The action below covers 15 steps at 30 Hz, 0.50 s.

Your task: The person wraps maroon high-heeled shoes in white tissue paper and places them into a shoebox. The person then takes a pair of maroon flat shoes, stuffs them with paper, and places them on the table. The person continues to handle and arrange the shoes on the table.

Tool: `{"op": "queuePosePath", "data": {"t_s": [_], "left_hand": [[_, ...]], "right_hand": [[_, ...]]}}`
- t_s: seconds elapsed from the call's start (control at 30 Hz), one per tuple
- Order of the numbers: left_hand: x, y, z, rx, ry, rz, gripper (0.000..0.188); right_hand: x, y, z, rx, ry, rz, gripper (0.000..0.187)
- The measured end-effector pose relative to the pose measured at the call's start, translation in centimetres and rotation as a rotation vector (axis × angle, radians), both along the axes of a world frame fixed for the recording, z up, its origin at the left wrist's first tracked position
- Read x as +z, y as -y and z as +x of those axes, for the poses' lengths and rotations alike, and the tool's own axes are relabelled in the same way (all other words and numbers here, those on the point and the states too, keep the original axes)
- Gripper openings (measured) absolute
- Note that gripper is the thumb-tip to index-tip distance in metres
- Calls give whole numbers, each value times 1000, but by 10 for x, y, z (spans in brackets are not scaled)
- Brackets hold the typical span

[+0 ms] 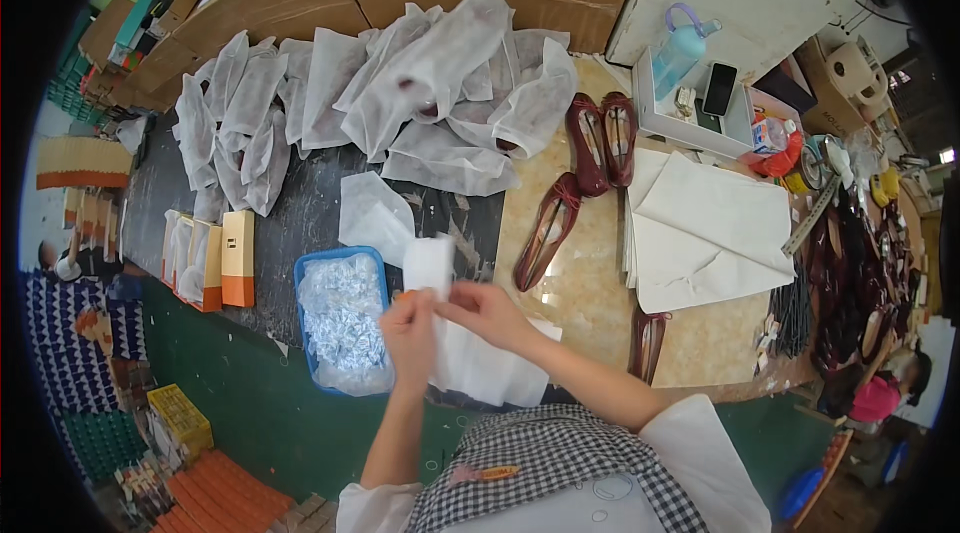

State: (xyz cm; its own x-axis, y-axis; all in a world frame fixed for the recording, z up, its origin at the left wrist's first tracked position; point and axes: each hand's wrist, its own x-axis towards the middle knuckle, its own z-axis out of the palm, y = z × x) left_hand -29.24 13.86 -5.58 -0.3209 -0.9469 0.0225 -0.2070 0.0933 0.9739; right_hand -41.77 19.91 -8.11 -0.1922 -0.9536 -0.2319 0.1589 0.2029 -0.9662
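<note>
My left hand (408, 333) is closed round a piece of thin white sheet (428, 265), whose upper end sticks up above the fingers. My right hand (490, 316) pinches at the same sheet from the other side, fingertips close to the left hand; exactly what they grip is partly hidden. A bit of orange shows at the left fingertips. More white sheet material (490, 363) lies below the hands at the table's near edge. Just left of my left hand stands a blue basket (300, 318) of small clear plastic packets. Beyond the hands lies a flat white translucent bag (372, 213).
Filled white bags (420, 83) pile up at the back. Dark red flat shoes (548, 233) and stacked white sheets (710, 233) lie to the right. A white box (690, 123) holds a bottle and phone. Shoe boxes (200, 258) stand left. Other people are at both sides.
</note>
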Motion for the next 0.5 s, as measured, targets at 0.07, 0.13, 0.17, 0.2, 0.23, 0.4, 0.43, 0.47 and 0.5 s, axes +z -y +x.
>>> {"op": "queuePosePath", "data": {"t_s": [0.07, 0.13, 0.17, 0.2, 0.23, 0.4, 0.43, 0.47, 0.5], "left_hand": [[-20, -15, -2, 28, 34, 161, 17], [-29, -13, -1, 102, 33, 243, 17], [-34, -5, 3, 105, 18, 247, 18], [-35, -2, 4, 108, 2, 249, 18], [-33, -2, 3, 69, 48, 168, 16], [-16, -7, -22, -194, 282, -95, 12], [-18, -2, -22, -170, 305, -127, 12], [-22, 3, -21, -150, 327, -160, 11], [-27, 8, -17, -123, 352, -184, 11]], "right_hand": [[-8, -31, -8, -35, -109, 143, 20], [-54, -64, -34, -189, -69, 197, 26], [-74, -74, -47, -221, -43, 253, 35], [-90, -71, -50, -342, -325, 237, 42], [-106, -68, -49, -458, -603, 219, 50], [-155, -29, -43, -646, -771, 390, 67], [-153, -36, -49, -595, -550, 327, 65], [-150, -51, -57, -542, -331, 264, 63], [-145, -70, -62, -477, -113, 209, 61]]}}
